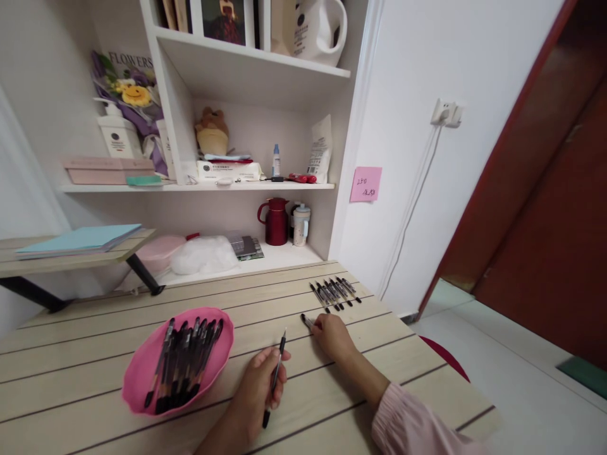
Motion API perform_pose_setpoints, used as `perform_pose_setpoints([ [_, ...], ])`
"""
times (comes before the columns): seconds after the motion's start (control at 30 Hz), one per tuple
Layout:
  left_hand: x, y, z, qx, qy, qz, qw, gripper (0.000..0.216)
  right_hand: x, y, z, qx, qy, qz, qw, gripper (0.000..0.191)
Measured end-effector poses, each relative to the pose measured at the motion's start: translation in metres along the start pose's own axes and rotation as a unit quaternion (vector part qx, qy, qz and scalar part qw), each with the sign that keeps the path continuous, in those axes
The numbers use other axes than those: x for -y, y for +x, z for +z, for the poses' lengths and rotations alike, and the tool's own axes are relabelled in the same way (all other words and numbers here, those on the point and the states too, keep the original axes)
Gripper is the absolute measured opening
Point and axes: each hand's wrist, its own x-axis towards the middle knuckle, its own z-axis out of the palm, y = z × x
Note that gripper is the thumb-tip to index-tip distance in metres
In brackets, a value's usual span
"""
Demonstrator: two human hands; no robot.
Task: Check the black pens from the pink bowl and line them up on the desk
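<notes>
My left hand (258, 385) is closed around a pen (277, 370) with a clear barrel and black parts. It is tilted, slim point up and black end down, just above the table. To the right, my right hand (334, 338) pinches another pen (307, 321), whose black end sticks out to the left; my fingers hide the rest. Beyond that hand, several similar pens (334, 294) lie side by side in a slanted row. A pink bowl (222, 373) with a wavy rim stands left of my left hand, holding many black-ended pens (183, 360).
The wooden table (256, 300) has dark stripes. At the left stands a small raised shelf (135, 243) with blue paper (85, 239) on it. White shelving (265, 186) behind holds a red jug (276, 221) and a light cup (300, 226). A cable (417, 189) runs down the right wall.
</notes>
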Motion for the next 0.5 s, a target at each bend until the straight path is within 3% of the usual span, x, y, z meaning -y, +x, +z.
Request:
perform_pose_setpoints([
  [0.27,-0.003,-0.002,0.001,0.004,0.004,-0.011,1.000,0.038,0.008,0.046,-0.005,-0.006,-0.116,0.041,0.992,0.021],
  [0.5,0.000,-0.001,0.000,0.009,-0.002,-0.001,1.000,0.040,0.011,0.060,0.004,0.000,-0.158,0.043,0.987,0.026],
])
